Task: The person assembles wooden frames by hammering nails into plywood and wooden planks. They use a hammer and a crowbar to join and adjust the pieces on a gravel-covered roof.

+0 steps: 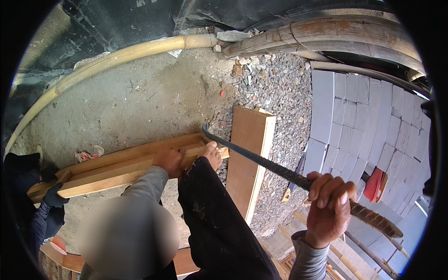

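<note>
My right hand (328, 205) is wrapped round a dark ribbed steel pry bar (261, 161), which slants down to the far left. Its bent tip reaches the end of a long wooden frame (107, 176) made of boards. Against the near board of that frame, my left hand (169, 162) is closed, its fingers partly hidden behind the wood. My bare foot (213, 155) presses on the frame's right end, close to the bar's tip. At the frame's left end, another person's dark-gloved hand (54, 195) holds the boards.
A wooden box-like panel (247, 154) lies on gravel (280, 84) to the right. Stacked grey blocks (357, 121) stand farther right, with a red object (373, 184) among them. A yellow-handled saw (288, 192) lies near the panel. Bamboo poles (135, 49) run along the back.
</note>
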`<state>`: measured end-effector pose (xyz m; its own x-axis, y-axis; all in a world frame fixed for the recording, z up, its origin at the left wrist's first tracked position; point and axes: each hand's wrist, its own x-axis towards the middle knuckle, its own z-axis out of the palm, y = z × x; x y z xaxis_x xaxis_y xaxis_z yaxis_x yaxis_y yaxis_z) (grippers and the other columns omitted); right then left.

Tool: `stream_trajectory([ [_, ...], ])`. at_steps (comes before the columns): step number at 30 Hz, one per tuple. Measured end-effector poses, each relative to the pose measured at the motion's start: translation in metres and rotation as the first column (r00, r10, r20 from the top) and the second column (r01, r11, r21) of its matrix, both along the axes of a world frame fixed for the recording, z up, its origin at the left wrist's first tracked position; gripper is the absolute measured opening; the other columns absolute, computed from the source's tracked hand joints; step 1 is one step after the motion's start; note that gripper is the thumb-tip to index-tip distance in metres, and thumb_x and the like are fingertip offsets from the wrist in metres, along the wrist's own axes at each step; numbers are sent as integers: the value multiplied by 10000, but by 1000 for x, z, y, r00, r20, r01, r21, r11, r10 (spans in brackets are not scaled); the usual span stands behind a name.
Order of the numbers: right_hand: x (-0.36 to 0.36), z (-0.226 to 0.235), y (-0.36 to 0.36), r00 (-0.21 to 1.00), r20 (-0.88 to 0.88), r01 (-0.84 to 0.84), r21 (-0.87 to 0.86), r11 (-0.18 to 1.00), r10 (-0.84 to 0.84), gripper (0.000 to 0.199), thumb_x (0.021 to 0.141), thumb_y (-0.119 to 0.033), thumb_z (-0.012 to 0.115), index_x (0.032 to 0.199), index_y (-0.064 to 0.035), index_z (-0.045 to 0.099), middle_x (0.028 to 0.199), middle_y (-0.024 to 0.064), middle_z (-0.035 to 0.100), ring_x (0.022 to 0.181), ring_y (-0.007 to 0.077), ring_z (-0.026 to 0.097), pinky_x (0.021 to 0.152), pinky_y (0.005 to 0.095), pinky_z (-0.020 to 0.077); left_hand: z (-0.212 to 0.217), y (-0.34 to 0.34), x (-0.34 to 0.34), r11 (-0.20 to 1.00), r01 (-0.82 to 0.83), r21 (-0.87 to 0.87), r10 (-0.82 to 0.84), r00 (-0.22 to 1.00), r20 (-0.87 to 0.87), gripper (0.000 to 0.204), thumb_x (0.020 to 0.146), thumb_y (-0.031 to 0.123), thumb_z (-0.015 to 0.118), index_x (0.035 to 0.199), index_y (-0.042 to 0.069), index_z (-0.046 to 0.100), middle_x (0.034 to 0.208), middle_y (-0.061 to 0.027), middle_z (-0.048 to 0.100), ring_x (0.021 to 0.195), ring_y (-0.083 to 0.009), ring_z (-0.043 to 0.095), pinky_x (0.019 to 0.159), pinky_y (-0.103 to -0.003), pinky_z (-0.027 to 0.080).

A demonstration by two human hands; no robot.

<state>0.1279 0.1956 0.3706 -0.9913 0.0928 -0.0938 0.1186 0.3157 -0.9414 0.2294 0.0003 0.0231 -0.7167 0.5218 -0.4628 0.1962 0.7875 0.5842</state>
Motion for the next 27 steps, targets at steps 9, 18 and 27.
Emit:
stream_trajectory([
  [9, 110, 20, 18, 976, 40, 207, 105, 973, -212, 326, 919, -306, 587, 714, -131, 404, 636, 40, 474, 692, 230, 545, 957, 529, 425, -4, 10, 20, 998, -32, 59, 24, 991, 134, 462, 731, 254, 739, 1102, 9, 615, 994, -190, 678, 897, -370, 678, 721, -469, 547],
  [18, 68, 18, -2, 996, 57, -76, 87, 993, 71, 356, 946, -358, 606, 745, -143, 405, 664, 27, 442, 712, 207, 508, 947, 498, 432, -6, 10, 28, 989, -122, 81, 115, 990, 84, 448, 742, 265, 736, 1106, 31, 620, 990, -181, 676, 903, -348, 681, 738, -462, 544],
  [27, -112, 9, -24, 909, -158, -412, -205, 888, 386, 428, 1103, -330, 249, 726, -145, 334, 563, 9, 320, 441, 124, 276, 479, 306, 334, 3, -2, -3, 988, -146, -45, 150, 980, 129, 560, 738, 390, 774, 1181, 80, 627, 1012, -165, 685, 925, -339, 681, 809, -473, 522],
])
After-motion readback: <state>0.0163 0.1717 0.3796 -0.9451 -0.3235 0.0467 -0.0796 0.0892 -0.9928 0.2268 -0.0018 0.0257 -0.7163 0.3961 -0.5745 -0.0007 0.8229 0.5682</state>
